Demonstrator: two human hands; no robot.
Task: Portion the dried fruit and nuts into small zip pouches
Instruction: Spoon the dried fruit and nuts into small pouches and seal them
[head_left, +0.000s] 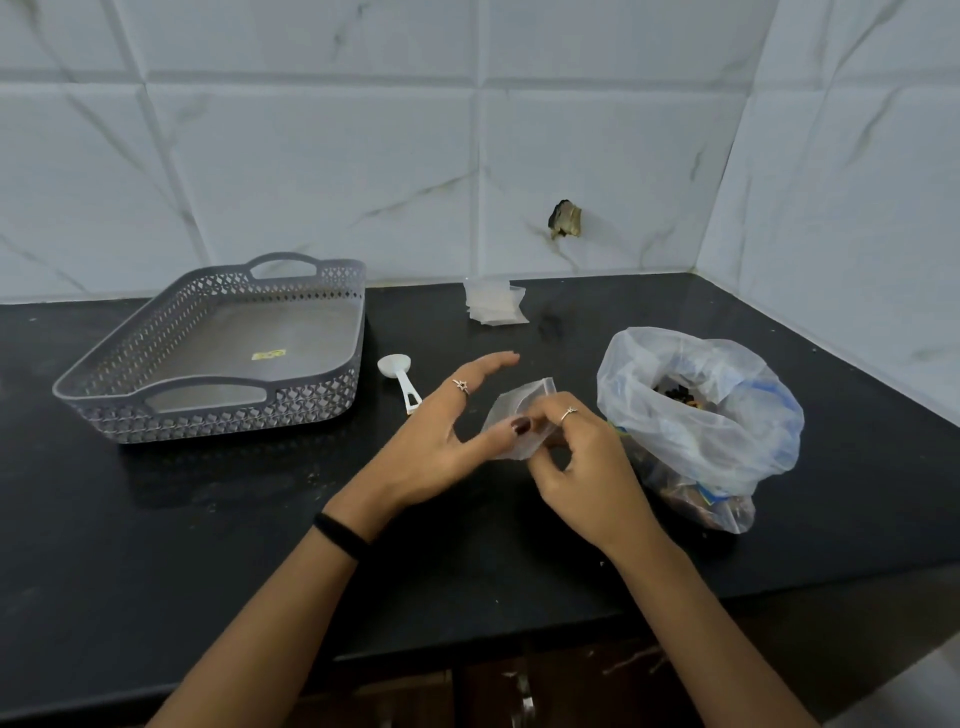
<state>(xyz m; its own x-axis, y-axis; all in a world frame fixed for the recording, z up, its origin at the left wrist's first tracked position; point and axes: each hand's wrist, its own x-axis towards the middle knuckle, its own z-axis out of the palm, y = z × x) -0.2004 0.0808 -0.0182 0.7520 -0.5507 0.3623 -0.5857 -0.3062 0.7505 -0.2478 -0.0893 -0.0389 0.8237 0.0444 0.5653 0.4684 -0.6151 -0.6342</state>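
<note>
A small clear zip pouch (511, 408) is held above the black counter between both hands. My left hand (441, 441) pinches its lower left side with the thumb, the other fingers spread toward the back. My right hand (576, 457) grips the pouch's right edge with curled fingers. To the right stands a large clear plastic bag (696, 415), its mouth open, with dark dried fruit and nuts inside. A stack of empty zip pouches (493, 301) lies at the back by the wall. A white plastic scoop (399, 376) lies on the counter left of my hands.
A grey perforated basket tray (332, 364) with handles sits at the left, with only a yellow sticker inside. The black counter (208, 519) ends in a front edge near me, above dark cabinet doors. White marble-look tiles form the back and right walls.
</note>
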